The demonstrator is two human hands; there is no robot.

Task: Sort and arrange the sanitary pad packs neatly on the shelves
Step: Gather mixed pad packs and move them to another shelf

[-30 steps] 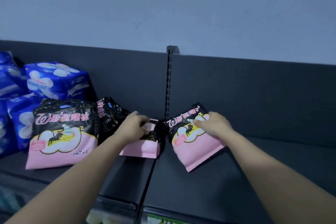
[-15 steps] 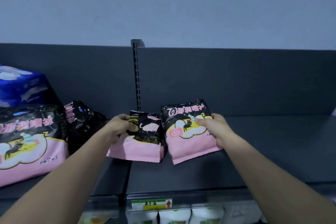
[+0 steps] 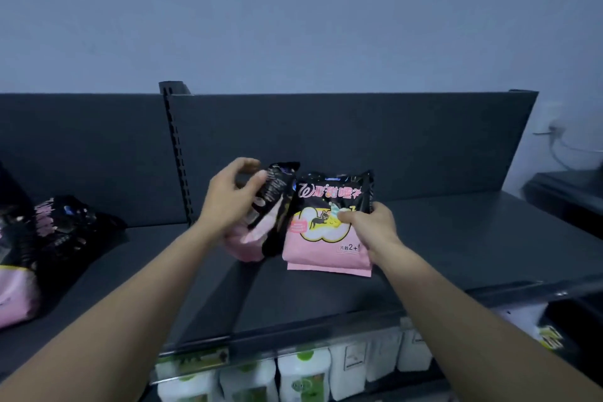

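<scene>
White packs with green labels stand in a row under the front rail, which bears a green tag. At right, a socket with a cable sits on the pale wall, above a dark counter.

head view: wide-angle, worn on the person's head | faced forward and slightly down at the shelf and the wall behind it | stood close, within arm's reach of the shelf | only view logged

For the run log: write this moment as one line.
left grip: holds sideways pack | right grip: holds front-facing pack | packs: side by side over shelf
</scene>
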